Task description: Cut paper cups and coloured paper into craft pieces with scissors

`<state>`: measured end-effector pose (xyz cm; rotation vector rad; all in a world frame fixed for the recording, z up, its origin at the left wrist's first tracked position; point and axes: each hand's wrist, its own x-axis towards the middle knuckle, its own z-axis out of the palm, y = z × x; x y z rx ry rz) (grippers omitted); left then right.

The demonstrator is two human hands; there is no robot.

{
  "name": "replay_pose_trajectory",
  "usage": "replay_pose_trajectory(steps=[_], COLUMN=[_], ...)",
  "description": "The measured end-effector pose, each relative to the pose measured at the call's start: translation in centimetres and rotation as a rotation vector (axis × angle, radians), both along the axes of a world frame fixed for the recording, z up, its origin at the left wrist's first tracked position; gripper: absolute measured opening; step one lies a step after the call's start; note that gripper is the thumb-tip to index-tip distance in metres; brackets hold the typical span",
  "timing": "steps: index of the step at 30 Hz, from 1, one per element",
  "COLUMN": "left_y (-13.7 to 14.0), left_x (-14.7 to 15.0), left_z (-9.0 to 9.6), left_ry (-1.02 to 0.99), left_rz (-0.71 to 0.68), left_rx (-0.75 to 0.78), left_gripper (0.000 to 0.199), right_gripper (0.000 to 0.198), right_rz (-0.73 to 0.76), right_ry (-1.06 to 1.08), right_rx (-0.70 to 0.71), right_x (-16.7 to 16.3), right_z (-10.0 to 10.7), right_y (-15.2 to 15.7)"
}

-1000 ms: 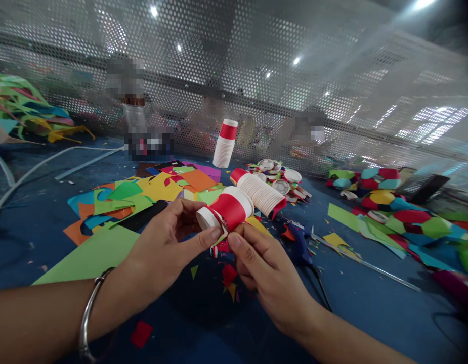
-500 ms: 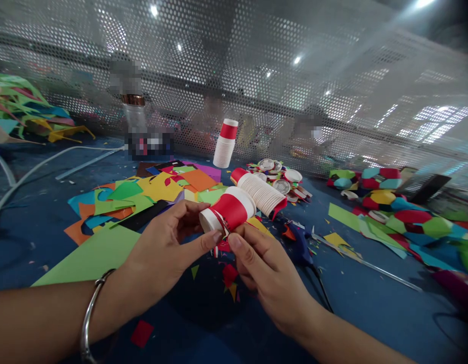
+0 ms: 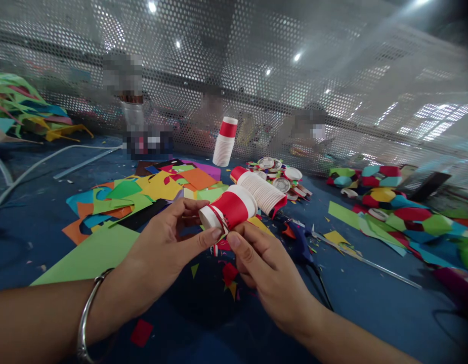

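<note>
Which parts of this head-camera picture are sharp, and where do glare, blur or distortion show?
Head view: the red-and-white paper cup and both hands are sharp; ceiling lights glare through the perforated metal screen; its straight rail bows, a wide-lens distortion; figures behind it are blurred.

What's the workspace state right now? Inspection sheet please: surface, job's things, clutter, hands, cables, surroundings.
Surface: blue table top, strewn with paper scraps.
Job's things: red-and-white paper cup, lying sideways, held by both hands.
Clutter: coloured paper sheets; lying cup stack; upright cup stack; cup lids; folded paper shapes.
Hands: left hand pinches the cup's narrow end; right hand grips below it.
Cables: white cable far left; dark cord.
Surroundings: perforated screen behind the table.
</note>
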<state>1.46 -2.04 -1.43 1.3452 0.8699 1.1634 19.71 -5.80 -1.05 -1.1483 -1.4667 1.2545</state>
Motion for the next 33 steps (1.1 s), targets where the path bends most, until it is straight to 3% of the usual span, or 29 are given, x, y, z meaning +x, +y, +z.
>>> replay_pose_trajectory(steps=[9,15,20,33], left_y=[-0.3,-0.1,0.3,0.8], left_x=[0.3,0.2,0.3,-0.1], left_z=[0.4,0.4,0.7,0.1], left_ry=[-0.095,-0.122,-0.123,0.024], left_rz=[-0.029,-0.033,0.047,0.067], left_rx=[-0.118,-0.086,-0.069,0.085], left_gripper=[0.040,0.036,0.040,0.042], right_gripper=[0.035,0.034,0.035,0.036], right_rz=[-0.010,-0.038,-0.029,0.004], right_ry=[-0.047,-0.030,0.051,0.100], right_rx=[-0.005,-0.036,-0.046,-0.117], right_x=[0.1,-0.1,-0.2,-0.2], right_z=[-0.2,-0.1,-0.1,0.1], right_y=[0.1,0.4,0.4,0.2])
